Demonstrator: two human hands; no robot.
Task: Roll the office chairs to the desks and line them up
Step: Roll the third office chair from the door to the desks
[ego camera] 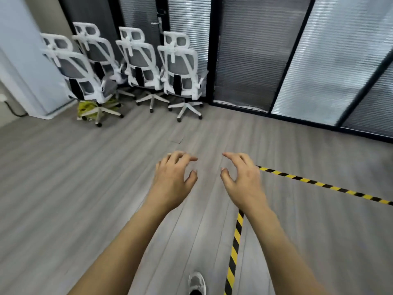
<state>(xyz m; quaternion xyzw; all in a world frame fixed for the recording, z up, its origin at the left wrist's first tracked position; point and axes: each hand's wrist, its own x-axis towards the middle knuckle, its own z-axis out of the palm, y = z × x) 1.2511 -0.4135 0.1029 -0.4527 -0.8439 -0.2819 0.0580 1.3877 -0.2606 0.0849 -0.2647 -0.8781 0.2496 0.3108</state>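
Note:
Several white-framed office chairs with grey mesh backs stand bunched in the far left corner, backs turned to me. The nearest on the right is a chair [182, 73]; another chair [74, 73] stands at the left front, and one more chair [140, 64] is between them. My left hand [174, 177] and my right hand [242, 177] are stretched out in front over bare floor, fingers loosely curved, holding nothing. Both hands are well short of the chairs. No desk is in view.
Glass partitions with grey blinds and black frames [214, 60] run along the back. Yellow-black hazard tape [236, 241] marks the grey wood floor and bends right. A yellow bag [87, 107] lies under the left chair. A white column [27, 60] stands at left. My shoe [196, 282] shows below.

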